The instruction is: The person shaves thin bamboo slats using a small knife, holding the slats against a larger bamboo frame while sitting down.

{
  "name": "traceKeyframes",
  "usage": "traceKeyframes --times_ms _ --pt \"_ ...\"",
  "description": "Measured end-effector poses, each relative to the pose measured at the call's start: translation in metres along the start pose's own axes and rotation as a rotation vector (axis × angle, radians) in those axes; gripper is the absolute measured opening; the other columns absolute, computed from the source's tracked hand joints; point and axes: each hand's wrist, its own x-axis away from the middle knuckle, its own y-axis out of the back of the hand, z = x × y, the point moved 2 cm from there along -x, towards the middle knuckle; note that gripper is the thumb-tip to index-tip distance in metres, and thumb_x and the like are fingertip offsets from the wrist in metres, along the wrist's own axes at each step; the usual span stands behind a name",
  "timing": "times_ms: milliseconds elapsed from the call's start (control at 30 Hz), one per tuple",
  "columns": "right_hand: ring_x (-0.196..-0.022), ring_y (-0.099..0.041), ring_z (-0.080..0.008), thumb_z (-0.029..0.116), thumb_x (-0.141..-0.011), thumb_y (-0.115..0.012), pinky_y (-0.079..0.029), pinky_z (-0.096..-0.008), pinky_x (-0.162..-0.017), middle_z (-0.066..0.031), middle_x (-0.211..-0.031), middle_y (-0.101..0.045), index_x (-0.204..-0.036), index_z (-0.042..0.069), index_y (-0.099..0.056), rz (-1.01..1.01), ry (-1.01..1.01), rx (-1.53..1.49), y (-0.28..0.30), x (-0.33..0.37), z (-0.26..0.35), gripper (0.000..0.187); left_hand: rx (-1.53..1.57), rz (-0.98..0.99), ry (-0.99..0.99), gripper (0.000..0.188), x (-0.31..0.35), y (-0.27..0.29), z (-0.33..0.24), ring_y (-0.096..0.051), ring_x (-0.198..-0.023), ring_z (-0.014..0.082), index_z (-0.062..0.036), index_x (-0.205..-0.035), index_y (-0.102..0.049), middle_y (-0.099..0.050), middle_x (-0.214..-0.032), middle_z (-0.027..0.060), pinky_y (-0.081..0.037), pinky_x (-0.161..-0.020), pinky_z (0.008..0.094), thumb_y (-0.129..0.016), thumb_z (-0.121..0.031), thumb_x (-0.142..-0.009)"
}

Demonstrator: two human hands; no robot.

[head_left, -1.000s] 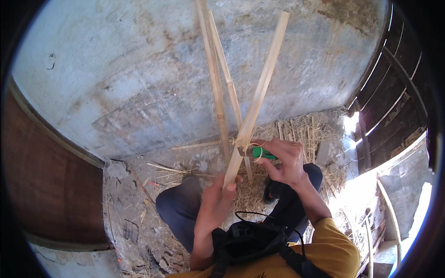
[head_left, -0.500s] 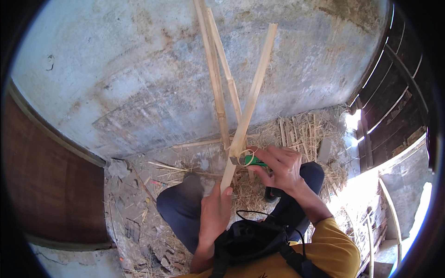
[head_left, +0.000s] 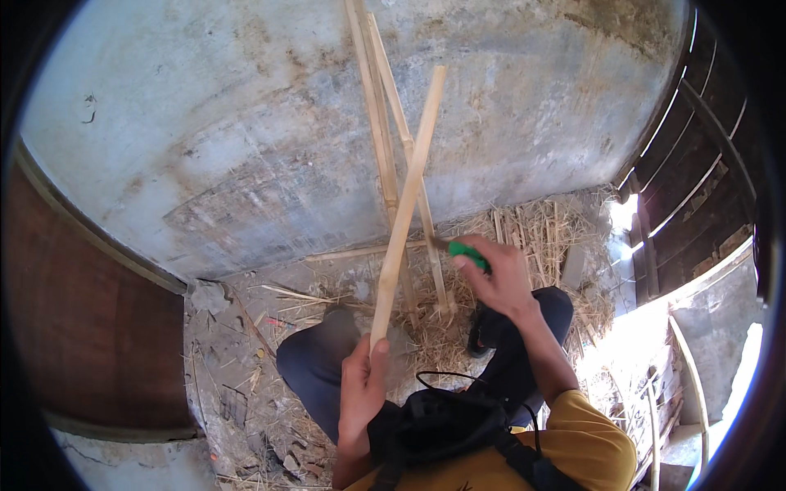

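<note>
The long, flat, pale bamboo strip point(head_left: 402, 221) has swung leftward; the green-handled, dark-bladed knife point(head_left: 469, 254) now sits apart from it.
The left hand point(head_left: 363, 386) grips the strip's lower end, likely for steadiness, leaving its length bare; right of the strip, the right hand point(head_left: 501, 280) clasps the knife's handle.

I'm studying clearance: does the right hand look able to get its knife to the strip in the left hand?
Probably yes: the right hand holds the green-handled knife close by, and the leaning strips seem to stand behind the held strip.
</note>
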Motion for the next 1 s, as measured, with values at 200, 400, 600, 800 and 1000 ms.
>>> traceKeyframes --times_ms 200,400,600,800,1000 --pt "-0.069 -0.075 -0.0262 0.03 -0.093 -0.085 -0.057 -0.0374 -0.06 -0.0047 -0.089 -0.078 -0.116 0.012 -0.079 0.038 0.321 -0.144 -0.019 0.017 0.014 0.03 -0.006 0.042 0.012 0.03 0.001 -0.008 -0.009 -0.04 -0.066 0.0055 0.0019 -0.116 -0.065 -0.047 -0.068 -0.001 -0.035 -0.057 0.03 -0.056 -0.027 -0.118" --pt "-0.057 -0.066 -0.0219 0.042 -0.089 -0.088 -0.051 -0.0353 -0.052 0.0004 -0.077 -0.07 -0.117 0.017 -0.081 0.017 0.391 -0.021 -0.023 0.022 0.022 0.038 0.038 0.123 0.003 0.032 0.002 -0.007 -0.011 -0.041 -0.066 0.0061 0.0033 -0.118 -0.064 -0.049 -0.069 -0.0005 -0.037 -0.057 0.0309 -0.052 -0.026 -0.119" --pt "-0.052 -0.063 -0.0201 0.044 -0.088 -0.087 -0.049 -0.0342 -0.049 0.0022 -0.07 -0.064 -0.118 0.02 -0.082 -0.045 0.415 0.099 -0.015 0.019 0.036 0.039 -0.05 0.103 0.011 0.032 0.004 -0.007 -0.018 -0.042 -0.064 0.0072 0.0041 -0.117 -0.063 -0.05 -0.068 0.0007 -0.036 -0.057 0.032 -0.049 -0.024 -0.119" --pt "-0.052 -0.062 -0.019 0.044 -0.088 -0.087 -0.048 -0.0337 -0.049 0.0023 -0.067 -0.06 -0.117 0.02 -0.082 -0.034 0.415 0.154 -0.012 0.02 0.039 0.038 -0.014 0.117 0.031 0.042 0.007 -0.01 -0.015 -0.037 -0.062 0.006 -0.0039 -0.096 -0.053 -0.043 -0.067 -0.003 -0.031 -0.057 0.0297 -0.042 -0.035 -0.121" --pt "-0.052 -0.062 -0.0177 0.044 -0.088 -0.088 -0.048 -0.0334 -0.049 0.0027 -0.068 -0.06 -0.117 0.021 -0.082 -0.045 0.416 0.2 -0.011 0.023 0.041 0.038 0.169 0.168 0.13 0.048 0.01 -0.011 -0.008 -0.03 -0.06 0.0049 -0.011 -0.085 -0.044 -0.037 -0.066 -0.0054 -0.025 -0.055 0.0281 -0.039 -0.04 -0.122"
